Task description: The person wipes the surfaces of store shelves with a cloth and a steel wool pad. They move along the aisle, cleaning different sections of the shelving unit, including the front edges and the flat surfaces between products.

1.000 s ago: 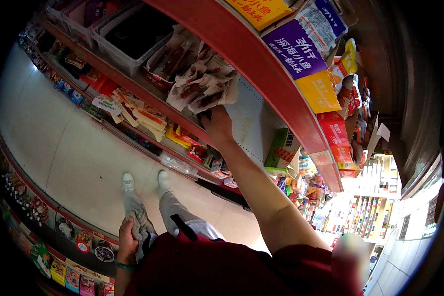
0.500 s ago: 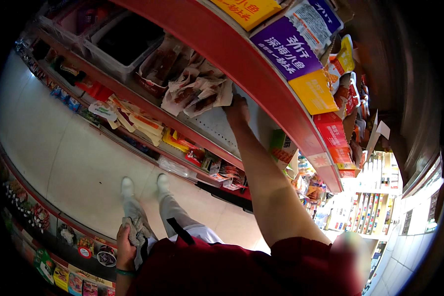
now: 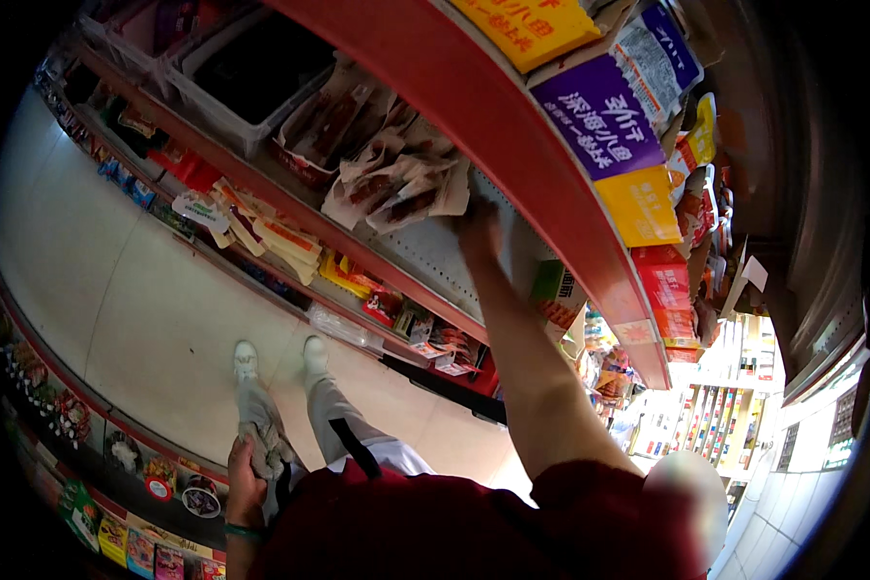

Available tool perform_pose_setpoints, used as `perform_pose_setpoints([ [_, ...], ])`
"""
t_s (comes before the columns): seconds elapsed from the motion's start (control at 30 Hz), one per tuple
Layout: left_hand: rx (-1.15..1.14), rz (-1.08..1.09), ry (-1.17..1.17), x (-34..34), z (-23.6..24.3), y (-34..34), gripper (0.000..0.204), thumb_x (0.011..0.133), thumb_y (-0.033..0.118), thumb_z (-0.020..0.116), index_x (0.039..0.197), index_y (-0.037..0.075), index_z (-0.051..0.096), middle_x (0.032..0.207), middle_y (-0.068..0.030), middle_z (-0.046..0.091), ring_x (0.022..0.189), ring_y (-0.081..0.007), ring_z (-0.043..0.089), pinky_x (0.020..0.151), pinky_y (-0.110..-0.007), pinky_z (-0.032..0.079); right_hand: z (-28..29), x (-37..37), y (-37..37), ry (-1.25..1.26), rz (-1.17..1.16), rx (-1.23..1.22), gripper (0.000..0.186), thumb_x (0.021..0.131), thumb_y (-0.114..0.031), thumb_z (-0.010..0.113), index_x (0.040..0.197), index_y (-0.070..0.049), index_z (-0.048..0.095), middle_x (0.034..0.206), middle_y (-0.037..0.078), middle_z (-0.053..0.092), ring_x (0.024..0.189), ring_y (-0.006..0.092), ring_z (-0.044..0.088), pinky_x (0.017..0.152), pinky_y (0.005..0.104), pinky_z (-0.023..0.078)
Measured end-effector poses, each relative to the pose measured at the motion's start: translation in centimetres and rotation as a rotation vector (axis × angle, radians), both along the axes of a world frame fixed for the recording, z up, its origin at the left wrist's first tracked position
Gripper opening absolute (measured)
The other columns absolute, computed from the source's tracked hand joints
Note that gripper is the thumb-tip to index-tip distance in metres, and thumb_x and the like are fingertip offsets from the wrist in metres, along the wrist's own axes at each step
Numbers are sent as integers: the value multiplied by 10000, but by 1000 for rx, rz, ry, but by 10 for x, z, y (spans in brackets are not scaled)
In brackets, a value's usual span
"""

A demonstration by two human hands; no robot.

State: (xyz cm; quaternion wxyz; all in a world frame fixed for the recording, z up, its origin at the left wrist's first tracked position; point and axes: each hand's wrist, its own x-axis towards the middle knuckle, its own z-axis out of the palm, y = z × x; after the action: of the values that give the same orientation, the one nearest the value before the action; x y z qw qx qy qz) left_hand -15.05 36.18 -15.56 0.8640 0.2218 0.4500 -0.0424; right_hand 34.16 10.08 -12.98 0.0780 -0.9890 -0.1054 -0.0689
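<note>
My left hand (image 3: 245,486), low by my leg, is closed around a crumpled grey cloth (image 3: 274,452). Stretched onto a middle shelf, my right hand (image 3: 479,230) is near the shelf's perforated grey metal surface (image 3: 425,249). Its fingers are dark and blurred, so I cannot make out their shape or anything in them. Just left of that hand lie crumpled whitish, partly clear packets (image 3: 396,188) with reddish-brown contents. A small green box (image 3: 554,280) stands on the shelf to the right of my forearm.
A red shelf edge (image 3: 512,184) curves just above my right arm, with purple, yellow and red snack boxes (image 3: 599,121) on it. Clear plastic bins (image 3: 246,82) stand at the far left. Lower shelves hold packaged goods (image 3: 280,242). Another stocked shelf (image 3: 145,503) runs behind the pale floor.
My right hand has shifted slightly right and down in the picture, away from the packets' edge. The view has tilted a little. My left hand still holds the cloth.
</note>
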Motion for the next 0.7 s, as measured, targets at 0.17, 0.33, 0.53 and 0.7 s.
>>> perform_pose_setpoints([
  [0.17, 336, -110, -18, -13, 7, -8, 328, 956, 235, 503, 1186, 3, 531, 1078, -87, 618, 974, -211, 608, 851, -347, 485, 25, -71, 25, 167, 232, -32, 316, 855, -228, 593, 1141, -97, 567, 1144, 190, 553, 1074, 385, 529, 858, 491, 458],
  [0.33, 124, 36, -45, -23, -13, -7, 314, 950, 237, 519, 1161, 6, 542, 1053, -80, 622, 960, -196, 612, 834, -334, 489, -19, 49, -43, 61, 34, 35, 291, 866, -265, 597, 1038, -31, 585, 1053, 209, 585, 929, 378, 569, 779, 491, 450],
  [0.53, 75, 32, 71, -21, -11, -17, 302, 946, 243, 530, 1138, 12, 558, 1058, -83, 622, 964, -200, 613, 847, -336, 489, 26, -71, 46, 194, 415, 53, 339, 824, -256, 646, 1107, -97, 549, 1134, 153, 563, 1083, 394, 537, 862, 483, 458],
  [0.7, -26, 49, -73, -5, -18, -17, 327, 946, 255, 525, 1156, 6, 555, 1088, -94, 614, 1009, -213, 604, 879, -338, 479, 4, 49, -57, -6, 55, -102, 334, 886, -348, 542, 1063, -64, 549, 1028, 228, 574, 965, 416, 570, 799, 491, 461],
])
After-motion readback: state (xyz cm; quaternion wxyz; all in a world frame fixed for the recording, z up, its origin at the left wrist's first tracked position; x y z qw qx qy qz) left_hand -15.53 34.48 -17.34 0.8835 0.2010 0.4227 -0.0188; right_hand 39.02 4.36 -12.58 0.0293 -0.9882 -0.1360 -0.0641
